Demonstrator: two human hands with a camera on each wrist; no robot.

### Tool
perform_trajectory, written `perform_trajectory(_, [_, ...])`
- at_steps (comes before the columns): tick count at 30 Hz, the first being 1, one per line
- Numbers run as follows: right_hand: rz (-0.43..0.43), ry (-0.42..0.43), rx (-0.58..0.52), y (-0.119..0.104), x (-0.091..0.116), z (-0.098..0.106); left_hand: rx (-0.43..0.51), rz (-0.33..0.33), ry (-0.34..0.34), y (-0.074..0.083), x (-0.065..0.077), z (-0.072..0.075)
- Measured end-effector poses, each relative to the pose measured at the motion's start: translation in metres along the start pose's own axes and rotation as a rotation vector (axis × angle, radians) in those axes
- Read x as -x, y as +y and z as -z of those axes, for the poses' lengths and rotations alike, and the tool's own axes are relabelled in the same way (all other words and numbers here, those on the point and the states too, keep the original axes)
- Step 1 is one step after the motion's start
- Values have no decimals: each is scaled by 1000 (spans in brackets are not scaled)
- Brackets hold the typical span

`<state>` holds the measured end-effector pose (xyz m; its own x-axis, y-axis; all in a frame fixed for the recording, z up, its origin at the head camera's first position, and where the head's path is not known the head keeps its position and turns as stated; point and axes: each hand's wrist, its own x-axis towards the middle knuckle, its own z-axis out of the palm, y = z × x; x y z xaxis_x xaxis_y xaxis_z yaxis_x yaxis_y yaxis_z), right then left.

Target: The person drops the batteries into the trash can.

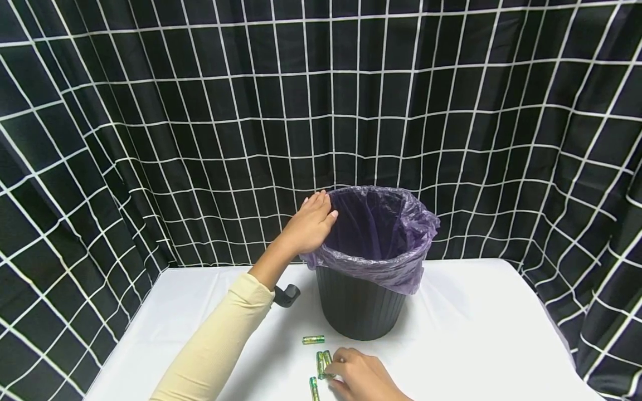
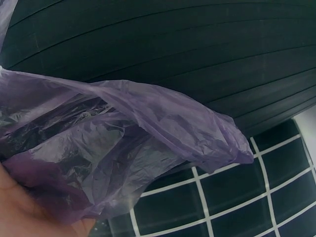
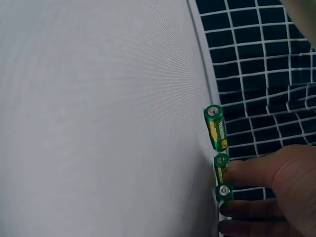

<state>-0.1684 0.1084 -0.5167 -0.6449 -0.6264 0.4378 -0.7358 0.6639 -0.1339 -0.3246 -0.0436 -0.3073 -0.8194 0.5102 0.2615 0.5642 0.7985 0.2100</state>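
Note:
A black ribbed bin (image 1: 361, 306) stands on the white table, lined with a purple plastic bag (image 1: 381, 273) folded over its rim. My left hand (image 1: 311, 223) rests on the left side of the rim, fingers extended over the bag's edge. The left wrist view shows the bag's loose fold (image 2: 163, 118) beside that hand. My right hand (image 1: 363, 373) pinches one green-and-yellow battery (image 1: 328, 356) in front of the bin, with its thumb and curled fingers. Another battery (image 1: 320, 365) lies right alongside. In the right wrist view, the thumb overlaps a battery (image 3: 220, 168).
One battery (image 1: 313, 340) lies crosswise near the bin's base, and another battery (image 1: 314, 388) lies toward the near edge. A black curved object (image 1: 287, 295) sits behind the left forearm. Black curtain (image 1: 251, 139) with white grid lines surrounds the white table (image 1: 466, 334).

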Motion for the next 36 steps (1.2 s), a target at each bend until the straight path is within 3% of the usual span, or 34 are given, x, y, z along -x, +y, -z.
perform_trajectory(8, [-53,-66,-7,2,1,-1,0,1,5,1,0,0])
perform_trajectory(16, [-29,-22,-42,3,2,1,-13,-5,9,1,0,0])
perform_trajectory(22, [-49,-53,-40,0,-1,11,3,2,2,2,1,0])
perform_trajectory(27, [-39,55,-46,-2,-3,23,1,-1,-2,1,1,-1])
perform_trajectory(36, [71,258,-43,-5,-9,44,-5,-4,-1,1,1,1])
